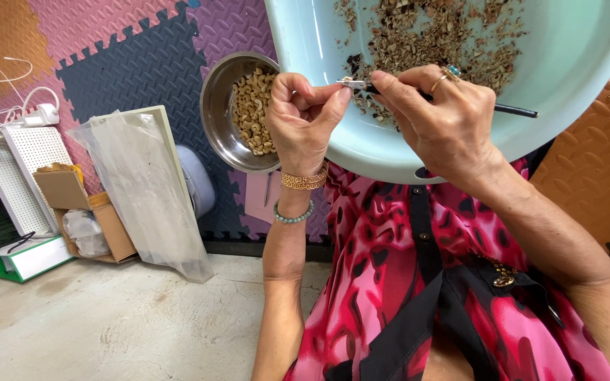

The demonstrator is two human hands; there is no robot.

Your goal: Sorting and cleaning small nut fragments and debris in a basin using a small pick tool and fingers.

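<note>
Foam floor tiles [135, 63] in orange, pink, purple and dark grey stand behind everything in the head view, with bare concrete floor [107, 317] nearer to us. We count two hands. Our left hand [303, 116] is curled into a clenched grip, thumb pressed to fingertips on something too small for us to tell. Our right hand [443, 120] grips one thin dark-handled tool [510, 109], whose metal tip meets the left fingertips; the handle sticks out past the right hand over the basin. Both hands hover above the near rim of one pale green basin [573, 63], which rests on our lap and holds a scatter of brown shell scraps [432, 35] just beyond the fingers.

One steel bowl [214, 113] of peeled pale cashew kernels [252, 113] sits just beside the left hand, touching the basin's left edge. We see two bracelets on the left wrist, one gold [305, 181] and one of green beads [292, 215], and one ring [452, 71] on the right hand.

Well apart, against the tiles at left, lie one clear plastic bag [142, 190], one open cardboard box [86, 212], one white perforated panel [26, 169] and one green-edged binder [26, 259].
</note>
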